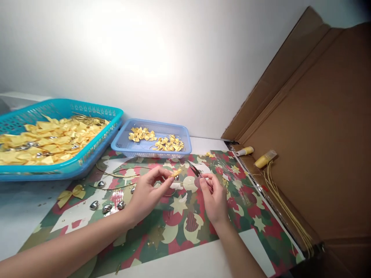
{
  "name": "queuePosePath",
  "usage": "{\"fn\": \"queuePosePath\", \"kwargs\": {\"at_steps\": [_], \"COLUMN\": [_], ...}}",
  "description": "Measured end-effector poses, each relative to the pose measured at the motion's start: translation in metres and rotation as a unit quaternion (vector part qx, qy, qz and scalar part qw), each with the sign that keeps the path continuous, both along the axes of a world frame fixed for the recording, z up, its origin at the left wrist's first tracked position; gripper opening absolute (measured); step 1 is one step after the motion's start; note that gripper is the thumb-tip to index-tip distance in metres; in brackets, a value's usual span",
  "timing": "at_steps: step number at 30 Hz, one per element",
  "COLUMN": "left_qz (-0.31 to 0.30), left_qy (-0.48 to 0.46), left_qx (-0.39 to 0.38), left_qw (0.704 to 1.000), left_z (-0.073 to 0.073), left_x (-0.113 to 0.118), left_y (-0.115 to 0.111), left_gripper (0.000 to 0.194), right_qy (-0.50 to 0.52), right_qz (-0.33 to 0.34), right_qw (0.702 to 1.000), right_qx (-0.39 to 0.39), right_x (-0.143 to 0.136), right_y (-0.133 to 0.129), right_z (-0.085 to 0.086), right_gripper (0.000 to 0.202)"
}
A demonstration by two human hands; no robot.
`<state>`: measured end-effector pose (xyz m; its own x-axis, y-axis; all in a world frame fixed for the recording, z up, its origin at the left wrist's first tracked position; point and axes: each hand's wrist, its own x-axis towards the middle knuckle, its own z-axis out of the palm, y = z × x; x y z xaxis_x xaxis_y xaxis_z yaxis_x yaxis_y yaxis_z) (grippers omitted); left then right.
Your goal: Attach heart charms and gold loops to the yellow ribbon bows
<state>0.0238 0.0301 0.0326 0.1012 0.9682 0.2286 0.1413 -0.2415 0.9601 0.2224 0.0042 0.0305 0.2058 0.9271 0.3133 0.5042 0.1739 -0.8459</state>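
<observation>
Pinching yellow ribbon (175, 173) between its fingers (165, 185), the left hand (147, 194) faces the right hand (214, 200), clamped on scissors (195, 170); teal basket (97, 146) and light-blue basket (150, 154) hold bows (169, 144).

Both hands (149, 195) bare — forearms (84, 244) bare too, slim, tapering toward wrists (131, 217)

We can read no text, label, brand, number or sign anywhere, whether on the small scissors (196, 170), the teal basket (60, 169), the blue basket (150, 155), the patterned sheet (150, 237), the yellow spool (265, 158) or the brown cardboard (315, 127).
</observation>
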Motion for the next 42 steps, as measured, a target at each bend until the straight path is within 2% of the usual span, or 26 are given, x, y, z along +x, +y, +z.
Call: {"fn": "queuePosePath", "kwargs": {"at_steps": [3, 5, 7, 9, 11, 13, 14, 15, 16, 19, 21, 25, 28, 30, 32, 36, 39, 42], "left_qz": [0.083, 0.132, 0.126, 0.129, 0.127, 0.104, 0.069, 0.004, -0.027, -0.010, 0.013, 0.073, 0.079, 0.067, 0.057, 0.051, 0.058, 0.038], "left_qy": [0.057, 0.173, 0.229, 0.264, 0.289, 0.313, 0.333, 0.371, 0.401, 0.435, 0.439, 0.409, 0.398, 0.395, 0.393, 0.373, 0.359, 0.362], "left_qx": [0.113, 0.156, 0.163, 0.168, 0.187, 0.205, 0.210, 0.218, 0.221, 0.200, 0.183, 0.185, 0.186, 0.189, 0.192, 0.197, 0.203, 0.215], "left_qw": [0.989, 0.963, 0.951, 0.941, 0.930, 0.921, 0.917, 0.903, 0.889, 0.878, 0.879, 0.890, 0.895, 0.896, 0.898, 0.905, 0.909, 0.906], "left_z": [0.021, 0.038, 0.052, 0.060, 0.060, 0.052, 0.046, 0.038, 0.030, 0.009, -0.001, -0.012, -0.015, -0.016, -0.016, -0.017, -0.019, -0.022], "left_x": [-0.009, -0.016, -0.023, -0.033, -0.047, -0.066, -0.076, -0.087, -0.098, -0.125, -0.135, -0.141, -0.142, -0.141, -0.140, -0.136, -0.136, -0.140], "left_y": [0.038, 0.071, 0.098, 0.107, 0.097, 0.070, 0.054, 0.038, 0.022, -0.015, -0.029, -0.039, -0.038, -0.038, -0.038, -0.039, -0.039, -0.038], "left_gripper": [0.022, 0.021, 0.019, 0.020, 0.018, 0.017, 0.016, 0.017, 0.017, 0.018, 0.019, 0.022, 0.022, 0.022, 0.021, 0.022, 0.022, 0.019], "right_qy": [0.009, -0.005, -0.052, -0.141, -0.233, -0.297, -0.315, -0.328, -0.338, -0.356, -0.358, -0.345, -0.332, -0.311, -0.290, -0.315, -0.370, -0.401], "right_qz": [-0.006, -0.009, -0.024, -0.052, -0.070, -0.076, -0.075, -0.074, -0.072, -0.060, -0.059, -0.057, -0.044, 0.001, 0.079, 0.198, 0.215, 0.234], "right_qw": [1.000, 1.000, 0.997, 0.986, 0.964, 0.941, 0.932, 0.926, 0.922, 0.919, 0.920, 0.928, 0.940, 0.950, 0.954, 0.928, 0.902, 0.880], "right_qx": [-0.013, -0.026, -0.042, -0.066, -0.103, -0.145, -0.161, -0.172, -0.175, -0.157, -0.147, -0.126, -0.069, -0.024, 0.006, -0.014, -0.061, -0.100], "right_x": [0.005, 0.009, 0.013, 0.016, 0.018, 0.019, 0.019, 0.020, 0.020, 0.019, 0.018, 0.018, 0.016, 0.011, 0.001, -0.029, -0.050, -0.060], "right_y": [0.007, 0.012, 0.015, 0.017, 0.018, 0.019, 0.019, 0.019, 0.019, 0.017, 0.016, 0.014, 0.013, 0.011, 0.008, 0.005, 0.010, 0.017], "right_z": [-0.007, -0.011, -0.015, -0.016, -0.015, -0.013, -0.012, -0.010, -0.009, -0.007, -0.007, -0.007, -0.008, -0.009, -0.009, -0.006, 0.000, 0.007], "right_gripper": [0.030, 0.030, 0.028, 0.025, 0.023, 0.023, 0.023, 0.024, 0.024, 0.024, 0.022, 0.022, 0.012, 0.007, 0.005, 0.005, 0.008, 0.020]}}
